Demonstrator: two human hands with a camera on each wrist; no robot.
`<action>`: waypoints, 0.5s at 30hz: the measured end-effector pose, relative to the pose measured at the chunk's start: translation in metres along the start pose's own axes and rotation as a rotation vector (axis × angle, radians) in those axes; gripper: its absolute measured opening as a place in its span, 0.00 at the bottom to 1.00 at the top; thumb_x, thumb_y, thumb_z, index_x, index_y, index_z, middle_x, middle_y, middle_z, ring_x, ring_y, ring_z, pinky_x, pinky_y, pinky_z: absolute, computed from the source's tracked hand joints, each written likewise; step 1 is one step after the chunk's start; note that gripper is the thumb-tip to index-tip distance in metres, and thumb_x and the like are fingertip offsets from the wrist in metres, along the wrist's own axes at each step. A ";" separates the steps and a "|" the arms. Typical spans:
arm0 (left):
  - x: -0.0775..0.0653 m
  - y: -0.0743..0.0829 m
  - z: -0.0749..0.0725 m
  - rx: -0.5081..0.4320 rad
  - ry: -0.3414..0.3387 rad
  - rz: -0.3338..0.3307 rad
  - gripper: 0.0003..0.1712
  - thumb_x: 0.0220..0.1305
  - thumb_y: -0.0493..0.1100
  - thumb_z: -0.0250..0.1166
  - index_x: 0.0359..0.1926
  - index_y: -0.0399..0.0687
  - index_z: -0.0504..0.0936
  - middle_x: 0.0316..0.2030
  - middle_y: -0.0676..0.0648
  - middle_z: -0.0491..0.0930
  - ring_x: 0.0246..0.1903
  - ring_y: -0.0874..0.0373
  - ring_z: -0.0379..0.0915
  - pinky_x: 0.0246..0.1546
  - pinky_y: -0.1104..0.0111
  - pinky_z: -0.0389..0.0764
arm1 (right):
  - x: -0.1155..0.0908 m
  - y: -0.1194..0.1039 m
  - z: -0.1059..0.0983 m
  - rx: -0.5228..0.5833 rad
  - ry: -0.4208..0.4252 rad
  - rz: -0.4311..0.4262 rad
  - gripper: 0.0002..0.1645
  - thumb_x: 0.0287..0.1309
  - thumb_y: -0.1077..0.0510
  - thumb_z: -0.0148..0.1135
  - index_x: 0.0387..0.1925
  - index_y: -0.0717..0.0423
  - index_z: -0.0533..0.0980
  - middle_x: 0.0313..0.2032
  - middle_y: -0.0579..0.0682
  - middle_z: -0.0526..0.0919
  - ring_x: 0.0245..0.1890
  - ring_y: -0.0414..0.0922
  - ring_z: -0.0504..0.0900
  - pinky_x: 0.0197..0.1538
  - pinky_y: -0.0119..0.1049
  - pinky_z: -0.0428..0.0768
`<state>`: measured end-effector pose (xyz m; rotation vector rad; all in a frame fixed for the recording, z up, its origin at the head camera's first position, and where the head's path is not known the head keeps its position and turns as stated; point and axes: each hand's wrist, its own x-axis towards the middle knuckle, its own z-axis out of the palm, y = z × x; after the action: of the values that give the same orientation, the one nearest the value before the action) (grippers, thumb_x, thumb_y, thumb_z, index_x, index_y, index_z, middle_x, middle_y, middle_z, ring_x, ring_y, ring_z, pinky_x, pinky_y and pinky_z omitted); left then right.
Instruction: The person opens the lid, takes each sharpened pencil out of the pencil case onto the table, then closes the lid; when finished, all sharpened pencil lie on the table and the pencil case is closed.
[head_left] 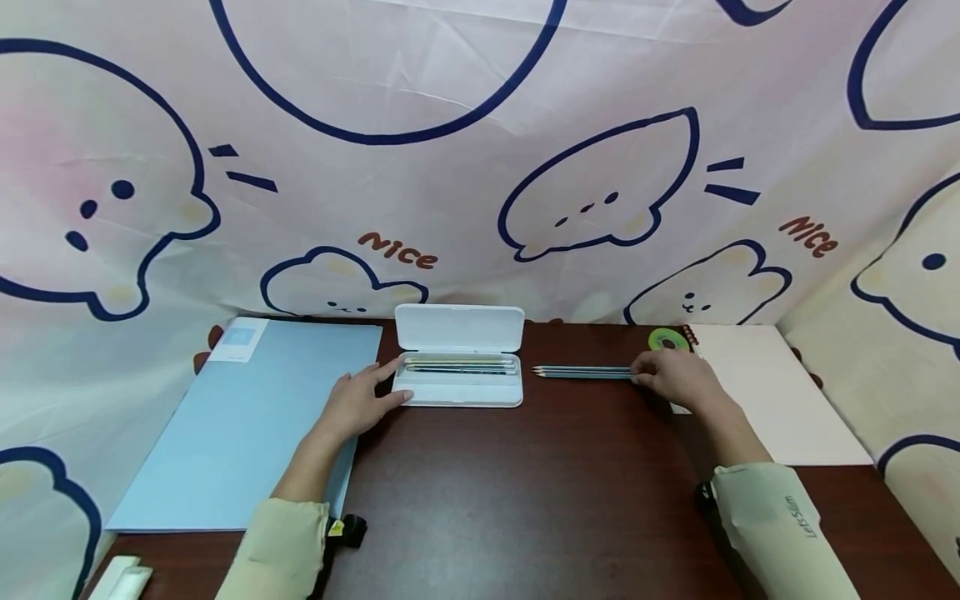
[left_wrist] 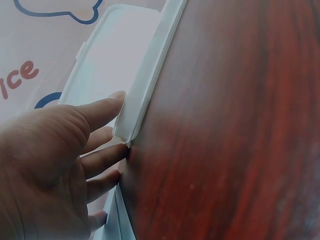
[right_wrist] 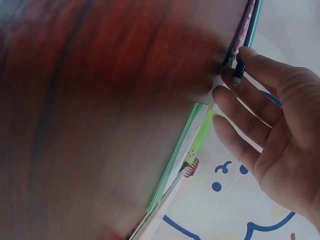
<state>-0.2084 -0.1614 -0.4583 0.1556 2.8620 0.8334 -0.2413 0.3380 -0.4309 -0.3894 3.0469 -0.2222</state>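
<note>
An open white pencil case (head_left: 457,396) lies on the table with its lid (head_left: 459,327) raised at the back and several pencils (head_left: 461,367) inside. My left hand (head_left: 362,402) touches its left end, thumb on the front rim and index finger at the far corner. In the left wrist view, that hand (left_wrist: 55,160) has fairly straight fingers against the case (left_wrist: 135,110). To the right, my right hand (head_left: 677,379) pinches the back ends of several loose pencils (head_left: 581,372), whose points face the case. Their eraser ends (right_wrist: 239,79) show between the thumb and index finger of the right hand (right_wrist: 280,125).
A large light-blue folder (head_left: 262,417) with a white label lies at left. On the right is a white spiral-bound pad (head_left: 772,400), with a round green item (head_left: 666,338) by its far corner. White objects (head_left: 123,577) sit at the near left. Patterned cloth (head_left: 465,192) hangs behind.
</note>
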 end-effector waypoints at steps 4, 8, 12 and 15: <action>0.000 0.002 -0.001 0.002 -0.006 -0.006 0.41 0.71 0.56 0.63 0.78 0.56 0.60 0.72 0.29 0.64 0.74 0.31 0.56 0.75 0.34 0.46 | 0.002 -0.001 0.001 -0.022 -0.004 0.007 0.04 0.64 0.52 0.68 0.37 0.44 0.85 0.32 0.43 0.88 0.28 0.43 0.79 0.33 0.47 0.79; 0.000 0.001 -0.001 0.003 -0.008 -0.010 0.40 0.71 0.57 0.63 0.78 0.56 0.60 0.72 0.29 0.64 0.74 0.30 0.56 0.75 0.34 0.46 | 0.004 -0.001 0.002 -0.023 0.005 0.007 0.03 0.63 0.52 0.68 0.37 0.45 0.85 0.33 0.43 0.88 0.29 0.43 0.78 0.33 0.47 0.79; 0.001 0.000 0.000 0.002 -0.009 -0.012 0.41 0.71 0.57 0.63 0.79 0.56 0.60 0.72 0.29 0.64 0.74 0.31 0.56 0.75 0.34 0.46 | 0.005 -0.002 0.002 -0.027 0.010 0.010 0.04 0.63 0.52 0.69 0.38 0.45 0.85 0.34 0.45 0.88 0.32 0.44 0.81 0.35 0.49 0.80; 0.002 0.000 0.000 -0.004 -0.010 -0.017 0.41 0.70 0.57 0.63 0.78 0.56 0.60 0.73 0.29 0.63 0.74 0.31 0.55 0.75 0.34 0.45 | 0.005 -0.003 0.001 -0.023 0.003 0.020 0.05 0.64 0.52 0.68 0.39 0.46 0.85 0.35 0.46 0.88 0.33 0.45 0.81 0.36 0.50 0.81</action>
<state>-0.2102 -0.1612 -0.4591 0.1340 2.8484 0.8320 -0.2451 0.3336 -0.4321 -0.3607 3.0578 -0.1865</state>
